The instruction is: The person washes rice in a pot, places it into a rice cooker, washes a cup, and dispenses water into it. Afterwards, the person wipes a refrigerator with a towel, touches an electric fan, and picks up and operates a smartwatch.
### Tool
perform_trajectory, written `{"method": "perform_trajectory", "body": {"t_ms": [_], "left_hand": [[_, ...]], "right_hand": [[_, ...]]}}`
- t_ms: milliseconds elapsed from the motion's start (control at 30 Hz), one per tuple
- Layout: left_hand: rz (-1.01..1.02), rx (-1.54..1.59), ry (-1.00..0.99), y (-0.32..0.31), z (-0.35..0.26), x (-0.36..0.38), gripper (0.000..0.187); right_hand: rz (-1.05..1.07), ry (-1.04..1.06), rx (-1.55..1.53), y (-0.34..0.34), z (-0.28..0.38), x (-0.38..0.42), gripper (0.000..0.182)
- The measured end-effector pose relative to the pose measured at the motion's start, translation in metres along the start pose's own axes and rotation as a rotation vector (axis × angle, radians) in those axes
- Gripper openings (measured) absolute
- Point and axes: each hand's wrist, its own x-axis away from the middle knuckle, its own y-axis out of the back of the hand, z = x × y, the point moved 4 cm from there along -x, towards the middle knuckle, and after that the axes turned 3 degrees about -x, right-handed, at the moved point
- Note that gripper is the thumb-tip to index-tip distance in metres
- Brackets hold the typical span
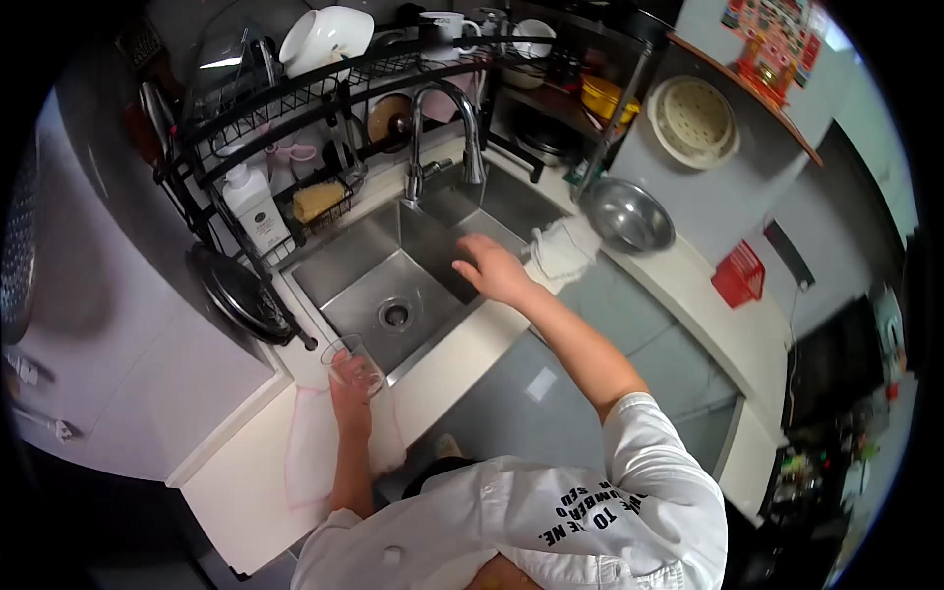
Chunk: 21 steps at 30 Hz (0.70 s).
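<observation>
My left hand (350,391) is wrapped round a clear drinking glass (368,368) at the sink's front left corner. Beneath that wrist a thin white cloth with pink edging (315,447) lies on the counter. My right hand (494,270) reaches over the steel double-bowl sink (359,277), close to the divider between the bowls. Its fingers are apart and hold nothing. The chrome faucet (444,90) arches up behind that hand, its spout over the sink. A crumpled white cloth (562,248) sits on the counter edge just right of my right hand.
A black dish rack (285,98) with a white bowl (326,41) and mugs stands behind the sink. On the left are a white pump bottle (254,208), a yellow sponge (319,201) and a black lid (236,295). A metal bowl (629,214) rests at right.
</observation>
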Motion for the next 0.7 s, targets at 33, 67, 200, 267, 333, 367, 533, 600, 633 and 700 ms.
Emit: {"method": "perform_trajectory", "body": {"t_ms": [33,67,200,267,333,367,533,600,633,700], "left_hand": [[-0.023,0.003,-0.013,-0.01,0.01,-0.014,0.062],[0.027,0.067,-0.035,-0.02,0.02,-0.026,0.061],[0.025,0.029,-0.016,-0.064,0.05,-0.079,0.061],[-0.004,-0.07,0.054,-0.086,0.06,-0.101,0.062],[-0.045,-0.155,0.054,-0.105,0.067,-0.124,0.063],[-0.065,-0.232,0.075,-0.116,0.075,-0.135,0.065],[-0.307,-0.271,0.172,-0.145,0.104,-0.202,0.064],[-0.347,-0.297,0.203,-0.154,0.107,-0.225,0.061],[-0.335,-0.313,0.209,-0.159,0.108,-0.241,0.059],[-0.387,-0.162,0.223,-0.171,0.113,-0.257,0.058]], "right_hand": [[-0.021,-0.019,-0.004,0.001,-0.02,-0.022,0.04],[-0.039,0.006,-0.02,0.006,-0.039,-0.042,0.048],[-0.267,-0.053,-0.094,0.024,-0.121,-0.118,0.072],[-0.349,-0.188,-0.224,0.014,-0.163,-0.154,0.068],[-0.26,-0.298,-0.439,-0.003,-0.184,-0.185,0.057],[-0.098,-0.364,-0.61,-0.012,-0.183,-0.194,0.051],[-0.019,-0.047,-0.896,-0.076,-0.14,-0.194,0.039],[0.038,0.126,-0.791,-0.09,-0.153,-0.202,0.046],[0.023,0.274,-0.651,-0.095,-0.175,-0.223,0.049],[0.182,0.217,-0.032,-0.106,-0.22,-0.249,0.057]]}}
